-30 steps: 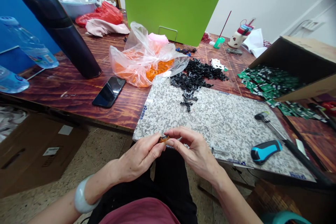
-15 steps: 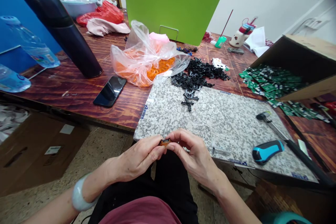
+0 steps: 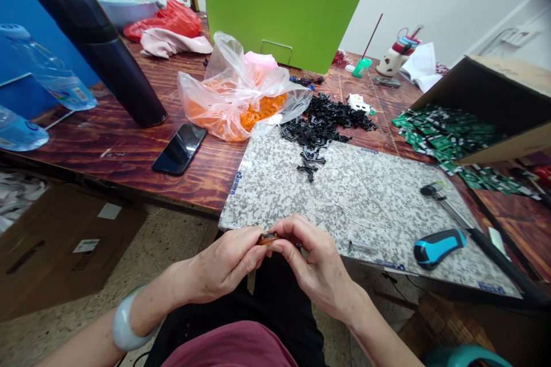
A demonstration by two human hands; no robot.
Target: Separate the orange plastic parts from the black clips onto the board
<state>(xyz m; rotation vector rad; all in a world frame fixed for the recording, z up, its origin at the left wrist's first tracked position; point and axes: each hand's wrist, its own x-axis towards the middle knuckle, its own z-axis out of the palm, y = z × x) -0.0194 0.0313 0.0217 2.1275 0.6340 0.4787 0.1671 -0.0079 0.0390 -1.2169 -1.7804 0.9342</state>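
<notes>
My left hand (image 3: 224, 264) and my right hand (image 3: 316, 266) meet just below the near edge of the granite slab (image 3: 365, 206), over my lap. Both pinch a small orange and black part (image 3: 267, 238) between their fingertips. A white bangle (image 3: 123, 321) circles my left wrist. Up the slab lies a pile of black plastic clips (image 3: 321, 126). Beside it a clear plastic bag (image 3: 241, 94) holds several orange parts.
A black phone (image 3: 179, 149) and a tall black flask (image 3: 97, 46) stand on the wooden table at left, with water bottles (image 3: 55, 77) behind. A blue-handled tool (image 3: 439, 245) lies on the slab's right. A cardboard box (image 3: 495, 109) spills green parts (image 3: 434, 135).
Both hands have sunk slightly lower and nearer to me, still pinching the small part; the right fingers have curled more tightly over it.
</notes>
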